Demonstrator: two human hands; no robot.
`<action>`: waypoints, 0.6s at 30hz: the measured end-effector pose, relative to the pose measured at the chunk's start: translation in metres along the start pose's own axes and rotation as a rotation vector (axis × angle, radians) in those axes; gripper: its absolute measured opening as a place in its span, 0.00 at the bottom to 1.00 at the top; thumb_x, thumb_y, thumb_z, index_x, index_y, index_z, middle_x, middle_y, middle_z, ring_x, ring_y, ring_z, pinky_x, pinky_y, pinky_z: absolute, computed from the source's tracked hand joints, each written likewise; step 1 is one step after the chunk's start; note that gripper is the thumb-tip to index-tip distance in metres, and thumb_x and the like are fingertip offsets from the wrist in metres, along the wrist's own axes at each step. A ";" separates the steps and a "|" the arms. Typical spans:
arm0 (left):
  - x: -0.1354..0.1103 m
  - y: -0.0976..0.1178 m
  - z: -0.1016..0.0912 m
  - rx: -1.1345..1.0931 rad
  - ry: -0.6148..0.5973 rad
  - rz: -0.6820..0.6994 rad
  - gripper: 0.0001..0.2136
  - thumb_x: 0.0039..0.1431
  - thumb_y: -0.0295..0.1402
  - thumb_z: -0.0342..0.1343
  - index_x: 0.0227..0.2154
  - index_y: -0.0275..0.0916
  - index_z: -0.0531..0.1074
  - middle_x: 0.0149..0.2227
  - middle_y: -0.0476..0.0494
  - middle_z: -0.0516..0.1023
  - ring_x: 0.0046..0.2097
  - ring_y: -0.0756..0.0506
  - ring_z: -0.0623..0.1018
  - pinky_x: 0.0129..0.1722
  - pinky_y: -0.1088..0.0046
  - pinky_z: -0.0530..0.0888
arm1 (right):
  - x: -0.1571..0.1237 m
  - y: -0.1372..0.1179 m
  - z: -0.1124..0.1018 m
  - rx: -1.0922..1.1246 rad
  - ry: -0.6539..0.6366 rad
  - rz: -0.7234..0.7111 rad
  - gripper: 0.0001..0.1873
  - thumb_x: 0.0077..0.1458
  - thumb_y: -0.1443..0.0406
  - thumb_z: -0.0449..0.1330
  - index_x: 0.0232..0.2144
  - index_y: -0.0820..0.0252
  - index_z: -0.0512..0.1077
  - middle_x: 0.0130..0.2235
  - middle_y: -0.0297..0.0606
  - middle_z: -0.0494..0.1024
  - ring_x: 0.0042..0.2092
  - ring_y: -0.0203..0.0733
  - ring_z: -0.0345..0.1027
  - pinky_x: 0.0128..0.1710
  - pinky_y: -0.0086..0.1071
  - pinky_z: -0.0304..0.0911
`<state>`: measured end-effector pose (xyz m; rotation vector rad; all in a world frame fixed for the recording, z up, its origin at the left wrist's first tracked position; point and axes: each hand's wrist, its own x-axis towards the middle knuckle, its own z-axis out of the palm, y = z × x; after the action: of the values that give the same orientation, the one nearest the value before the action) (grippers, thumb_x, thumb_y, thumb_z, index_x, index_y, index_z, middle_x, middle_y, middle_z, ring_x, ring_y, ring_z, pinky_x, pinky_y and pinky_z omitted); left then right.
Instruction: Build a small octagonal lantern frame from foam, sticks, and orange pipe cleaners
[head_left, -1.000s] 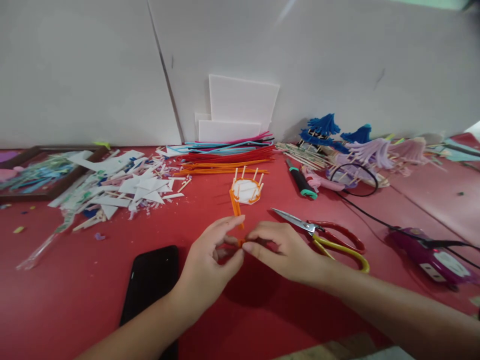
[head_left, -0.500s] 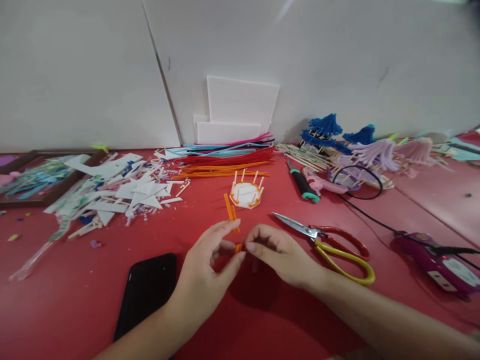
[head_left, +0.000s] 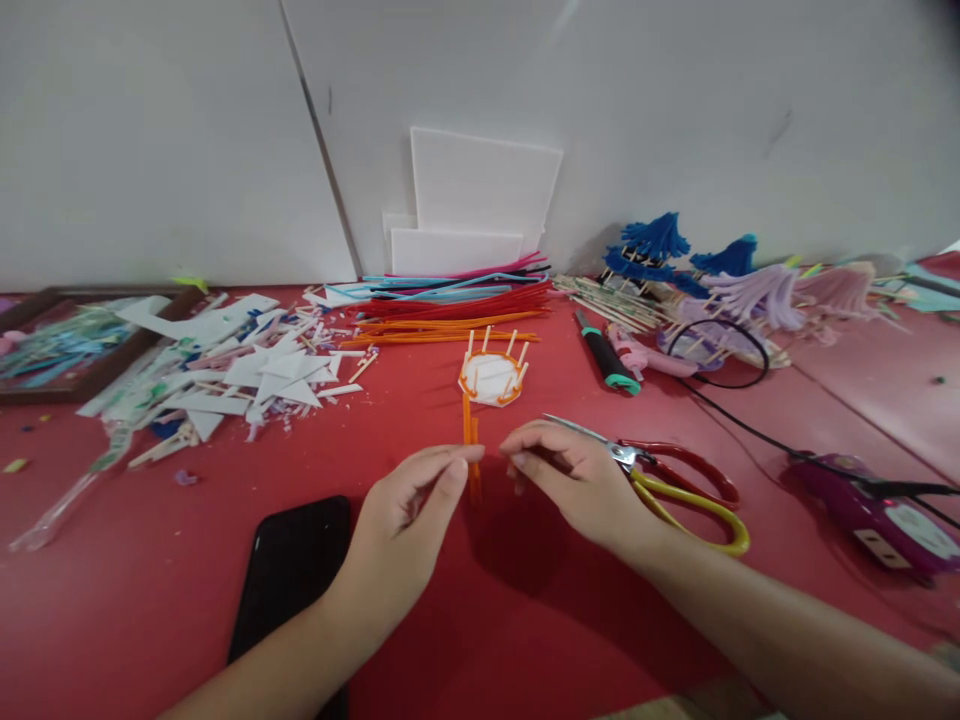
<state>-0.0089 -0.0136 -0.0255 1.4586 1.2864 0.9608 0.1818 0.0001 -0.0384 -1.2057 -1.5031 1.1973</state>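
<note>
Just short of the small white basket frame, the left hand pinches an upright orange pipe cleaner, right hand fingertips pinched narrow beside it.

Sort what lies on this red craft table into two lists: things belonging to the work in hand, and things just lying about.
In hand:
left hand
right hand
orange pipe cleaner pinched by the left fingers
small white base ringed with sticks

Lying about:
scissors
black phone
white scraps
pipe cleaner bundle
glue gun
</note>
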 end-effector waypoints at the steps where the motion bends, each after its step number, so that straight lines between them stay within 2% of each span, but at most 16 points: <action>1: 0.001 -0.001 0.000 -0.102 0.026 -0.031 0.14 0.60 0.42 0.51 0.40 0.43 0.78 0.42 0.44 0.80 0.43 0.44 0.75 0.47 0.67 0.70 | 0.000 0.000 0.000 -0.002 0.001 -0.018 0.08 0.55 0.63 0.58 0.35 0.59 0.74 0.31 0.34 0.72 0.30 0.34 0.68 0.34 0.32 0.65; 4: 0.002 -0.003 -0.001 -0.384 0.016 -0.147 0.13 0.59 0.42 0.53 0.34 0.42 0.80 0.32 0.45 0.79 0.33 0.49 0.73 0.35 0.74 0.70 | -0.001 -0.002 0.002 0.102 -0.032 0.018 0.10 0.54 0.60 0.59 0.37 0.57 0.76 0.34 0.34 0.72 0.30 0.33 0.69 0.34 0.31 0.66; 7: 0.001 0.001 0.001 -0.529 -0.156 -0.257 0.12 0.56 0.41 0.57 0.30 0.41 0.81 0.26 0.46 0.77 0.28 0.51 0.70 0.30 0.76 0.67 | -0.002 -0.002 0.005 0.296 -0.114 0.078 0.10 0.55 0.58 0.60 0.33 0.57 0.77 0.32 0.33 0.71 0.28 0.31 0.68 0.32 0.29 0.66; 9: 0.001 0.005 0.002 -0.558 -0.251 -0.265 0.13 0.55 0.41 0.56 0.28 0.40 0.82 0.26 0.45 0.78 0.28 0.51 0.70 0.31 0.76 0.67 | -0.003 -0.003 0.008 0.402 -0.175 0.073 0.10 0.54 0.58 0.61 0.31 0.59 0.77 0.31 0.32 0.71 0.26 0.30 0.68 0.30 0.28 0.65; 11: 0.000 0.008 0.003 -0.557 -0.295 -0.258 0.14 0.56 0.41 0.56 0.26 0.39 0.82 0.27 0.44 0.79 0.28 0.51 0.69 0.31 0.76 0.66 | -0.004 -0.003 0.010 0.458 -0.220 0.062 0.10 0.52 0.59 0.63 0.31 0.60 0.77 0.30 0.32 0.70 0.25 0.30 0.67 0.28 0.28 0.65; 15: 0.000 0.009 0.002 -0.525 -0.322 -0.273 0.14 0.56 0.42 0.56 0.26 0.38 0.81 0.26 0.45 0.78 0.28 0.51 0.69 0.30 0.76 0.66 | -0.004 -0.004 0.010 0.485 -0.231 0.028 0.08 0.51 0.61 0.64 0.27 0.61 0.74 0.27 0.30 0.69 0.25 0.29 0.65 0.28 0.27 0.63; 18: -0.001 0.008 0.003 -0.493 -0.320 -0.203 0.14 0.57 0.45 0.54 0.29 0.39 0.77 0.28 0.47 0.77 0.31 0.51 0.71 0.33 0.76 0.67 | -0.003 -0.005 0.008 0.411 -0.191 -0.004 0.10 0.52 0.61 0.64 0.24 0.62 0.71 0.25 0.30 0.69 0.27 0.30 0.65 0.30 0.27 0.62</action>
<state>-0.0044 -0.0153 -0.0184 1.0250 0.8651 0.7977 0.1741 -0.0048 -0.0354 -0.8311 -1.3039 1.5629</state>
